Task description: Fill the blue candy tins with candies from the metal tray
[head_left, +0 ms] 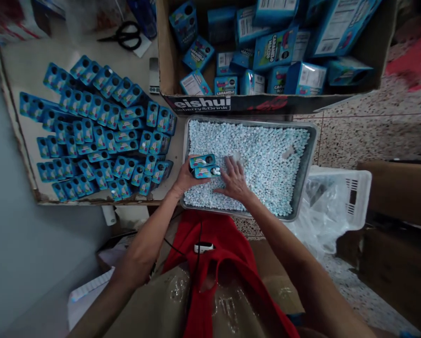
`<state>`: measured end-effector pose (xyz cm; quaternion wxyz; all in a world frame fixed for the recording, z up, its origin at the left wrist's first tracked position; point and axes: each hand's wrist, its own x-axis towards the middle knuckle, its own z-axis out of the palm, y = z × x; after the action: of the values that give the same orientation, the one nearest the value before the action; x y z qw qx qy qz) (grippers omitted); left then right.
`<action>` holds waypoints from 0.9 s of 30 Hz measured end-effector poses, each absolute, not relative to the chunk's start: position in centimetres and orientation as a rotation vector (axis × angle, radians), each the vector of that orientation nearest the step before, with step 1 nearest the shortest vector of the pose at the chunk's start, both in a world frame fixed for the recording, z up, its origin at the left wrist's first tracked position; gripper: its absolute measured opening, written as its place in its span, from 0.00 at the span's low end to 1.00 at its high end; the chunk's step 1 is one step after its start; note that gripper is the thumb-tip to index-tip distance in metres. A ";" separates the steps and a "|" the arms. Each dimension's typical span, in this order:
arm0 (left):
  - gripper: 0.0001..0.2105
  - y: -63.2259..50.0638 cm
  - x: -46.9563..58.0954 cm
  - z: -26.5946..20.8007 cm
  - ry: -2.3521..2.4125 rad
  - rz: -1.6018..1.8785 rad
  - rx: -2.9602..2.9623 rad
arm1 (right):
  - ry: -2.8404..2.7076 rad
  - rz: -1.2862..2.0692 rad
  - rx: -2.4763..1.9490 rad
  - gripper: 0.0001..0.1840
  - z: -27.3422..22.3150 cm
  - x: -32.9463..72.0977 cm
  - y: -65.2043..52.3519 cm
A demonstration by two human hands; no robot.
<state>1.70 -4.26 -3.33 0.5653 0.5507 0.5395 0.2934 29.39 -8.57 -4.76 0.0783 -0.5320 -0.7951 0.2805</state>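
Observation:
Two small blue candy boxes [202, 161] are in my left hand [185, 178], held over the left side of a metal tray [311, 141]. Each box has a round opening at its right end, and white candies show at the opening of the lower one. Small pale blue and white candies [263, 164] fill the tray in a broad layer. My right hand [235, 180] lies palm down on the candies, fingers spread, just right of the boxes. Whether any candies are under its palm is hidden.
Many filled-looking blue boxes [90, 136] stand in rows on the table [20, 136] at left. Behind the tray is a cardboard carton [284, 104] of blue boxes. Black scissors [127, 36] lie at the back left. A white crate [361, 197] with clear plastic sits at right.

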 end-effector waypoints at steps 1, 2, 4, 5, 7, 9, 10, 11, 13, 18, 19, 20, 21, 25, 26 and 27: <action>0.52 -4.5 1.4 -3.4 1.281 0.688 1.285 | -2.344 0.932 -1.568 0.43 -5.2 29.1 -8.0; 0.52 -4.7 1.2 -3.4 1.284 0.682 1.278 | -2.250 1.035 -1.583 0.38 -5.5 28.9 -7.4; 0.52 -4.8 0.7 -3.2 1.278 0.665 1.267 | -1.985 1.203 -1.665 0.26 -5.9 28.8 -5.9; 0.52 -4.7 0.5 -3.1 1.280 0.663 1.261 | -1.856 1.248 -1.705 0.22 -6.0 28.9 -5.2; 0.50 -4.5 0.2 -2.6 1.294 0.669 1.247 | -1.665 1.251 -1.774 0.21 -5.9 29.2 -4.1; 0.49 -4.3 0.1 -2.1 1.304 0.681 1.238 | -1.493 1.214 -1.827 0.23 -5.4 29.4 -3.6; 0.49 -4.2 0.1 -1.8 1.303 0.686 1.234 | -1.386 1.200 -1.846 0.24 -5.0 29.3 -3.6; 0.49 -4.1 0.2 -1.5 1.298 0.691 1.230 | -1.275 1.190 -1.855 0.26 -4.5 29.3 -3.6; 0.48 -4.1 0.5 -1.0 1.283 0.705 1.220 | -1.060 1.194 -1.836 0.28 -3.5 28.9 -4.1; 0.45 -4.6 1.6 -0.4 1.293 0.757 1.190 | -0.792 1.257 -1.692 0.26 -1.5 28.6 -5.6; 0.44 -4.8 1.8 -0.4 1.308 0.768 1.185 | -0.799 1.268 -1.671 0.25 -1.2 28.9 -5.8; 0.44 -5.0 2.0 -0.4 1.323 0.779 1.180 | -0.816 1.277 -1.650 0.22 -0.9 29.3 -5.8; 0.45 -5.3 2.2 -0.3 1.336 0.789 1.173 | -0.866 1.278 -1.636 0.20 -0.6 29.8 -5.9; 0.46 -6.9 3.5 0.8 1.379 0.836 1.123 | -1.459 1.267 -1.556 0.27 0.7 31.3 -6.0; 0.46 -7.5 3.9 1.3 1.388 0.847 1.108 | -1.620 1.281 -1.500 0.35 1.0 31.2 -6.2; 0.47 -8.1 4.3 1.8 1.394 0.854 1.094 | -1.732 1.310 -1.440 0.43 1.2 31.0 -6.5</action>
<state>4.31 -8.12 1.81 0.5540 0.4631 0.5900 0.3613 31.00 -6.49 1.19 0.2650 -0.5329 -0.6409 0.4849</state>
